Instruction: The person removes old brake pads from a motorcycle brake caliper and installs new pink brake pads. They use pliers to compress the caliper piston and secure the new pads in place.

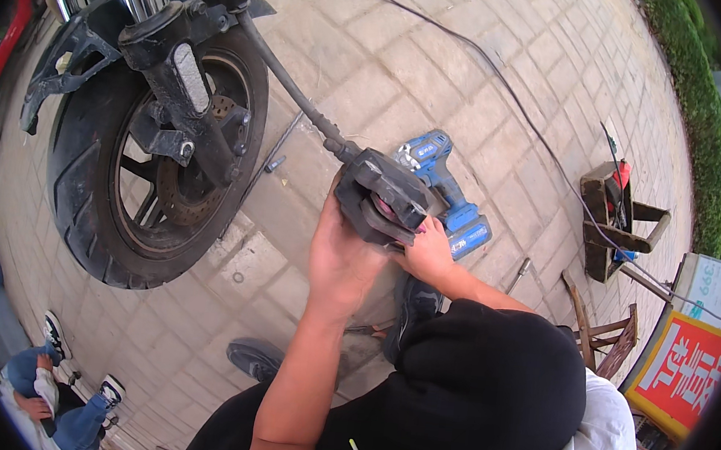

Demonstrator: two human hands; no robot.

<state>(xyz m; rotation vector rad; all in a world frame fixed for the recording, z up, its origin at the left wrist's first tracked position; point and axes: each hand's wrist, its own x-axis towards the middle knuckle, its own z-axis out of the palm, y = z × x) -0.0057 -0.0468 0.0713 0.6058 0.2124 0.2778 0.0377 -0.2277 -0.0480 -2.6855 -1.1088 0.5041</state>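
Observation:
A dark, dirty brake caliper (383,194) hangs on its black hose (291,82), off the wheel and above the paving. My left hand (339,253) cradles it from below and the left, wrapped against its side. At the caliper's lower right end, my right hand (428,252) grips the edge with bent fingers; a small pinkish spot shows by the fingertips, too small to name. Left of them stands the motorcycle's front wheel (95,176), with its brake disc (187,201) and fork leg (186,81). A blue cordless impact wrench (438,176) lies on the ground just behind the caliper.
A bolt (275,164) and a thin metal rod (274,149) lie beside the wheel. At right stand a wooden toolbox (602,212) and a wooden stool (600,327). A dark cable (510,88) crosses the paving. Another person (62,400) sits at lower left.

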